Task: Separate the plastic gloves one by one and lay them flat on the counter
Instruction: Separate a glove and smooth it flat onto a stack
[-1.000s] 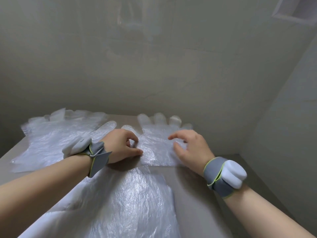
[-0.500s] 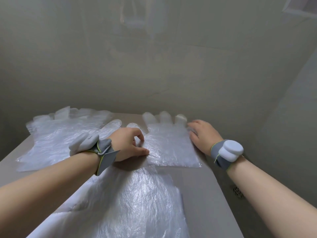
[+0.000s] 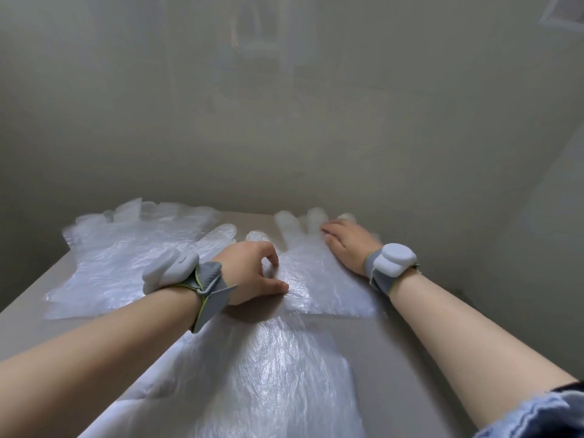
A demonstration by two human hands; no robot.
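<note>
Grey counter (image 3: 388, 352): far-right clear plastic glove (image 3: 319, 279) flat; right hand (image 3: 346, 245) spread open smoothing, left hand (image 3: 249, 273) loosely curled, pinning edge. Left, nearer gloves (image 3: 126, 257) apparently done; remaining unclear.

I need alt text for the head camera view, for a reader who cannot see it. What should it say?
Two bare hands press a clear plastic glove flat on a grey counter: the left hand at its near left edge, the right hand on its far right part. More clear gloves lie spread to the left and nearer the camera. Both wrists wear grey bands with white devices.
</note>
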